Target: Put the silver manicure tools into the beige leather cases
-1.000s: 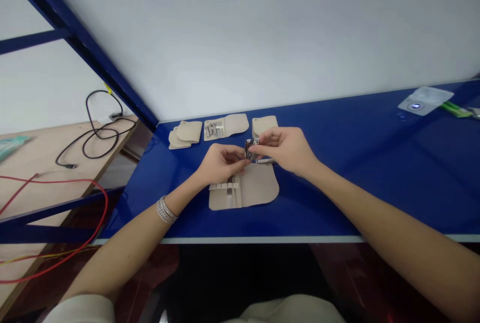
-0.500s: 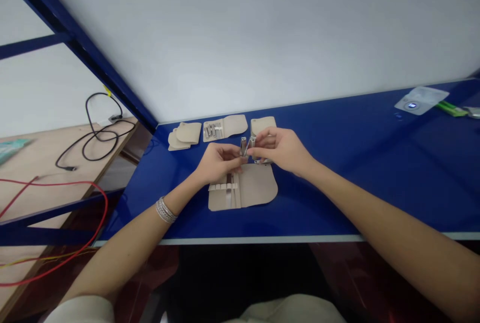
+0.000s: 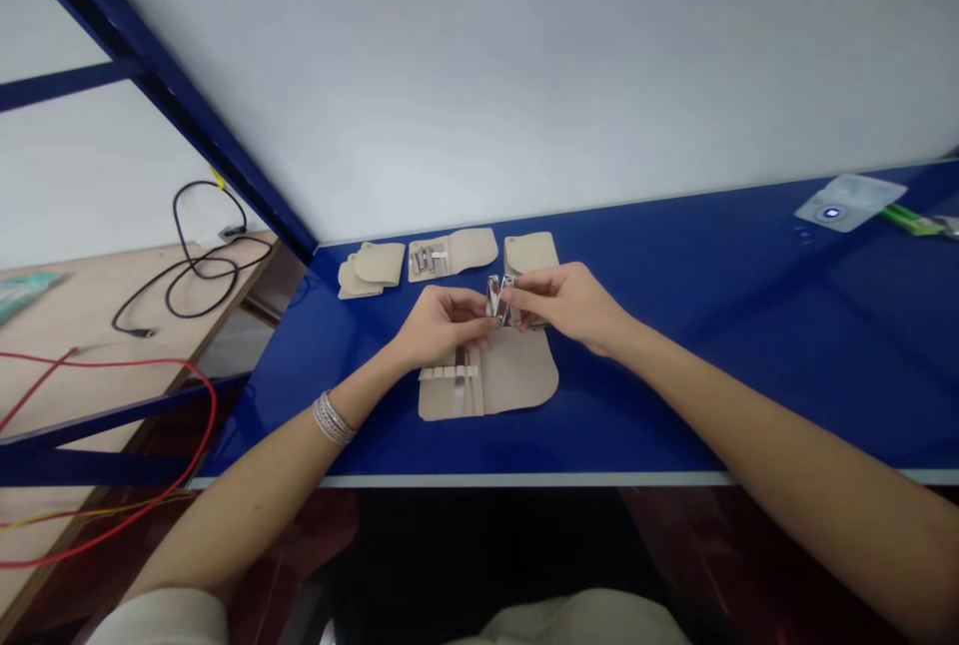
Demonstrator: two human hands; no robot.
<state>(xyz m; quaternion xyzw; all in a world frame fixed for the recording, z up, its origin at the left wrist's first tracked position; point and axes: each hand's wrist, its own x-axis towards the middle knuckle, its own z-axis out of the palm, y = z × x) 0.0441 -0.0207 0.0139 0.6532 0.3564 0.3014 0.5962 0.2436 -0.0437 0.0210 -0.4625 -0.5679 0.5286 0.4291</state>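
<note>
An open beige tool pouch (image 3: 516,375) lies flat on the blue table (image 3: 749,345), with one metal tool in its elastic loops. Just above its top edge my left hand (image 3: 442,323) and my right hand (image 3: 565,304) meet, both pinched on small metal nail clippers (image 3: 497,298) held upright between the fingertips. Whether each hand holds its own clipper I cannot make out. A silver bracelet sits on my left wrist.
Behind my hands lie a second open pouch with metal tools (image 3: 450,254), closed beige pouches (image 3: 369,268) at its left and another (image 3: 530,251) at its right. A clear packet (image 3: 846,200) and green item lie far right. Cables (image 3: 195,266) cover the wooden bench on the left.
The clippers were parted slightly half a second ago and are now brought back together between my fingertips. My hands stay in nearly the same spot above the pouch.
</note>
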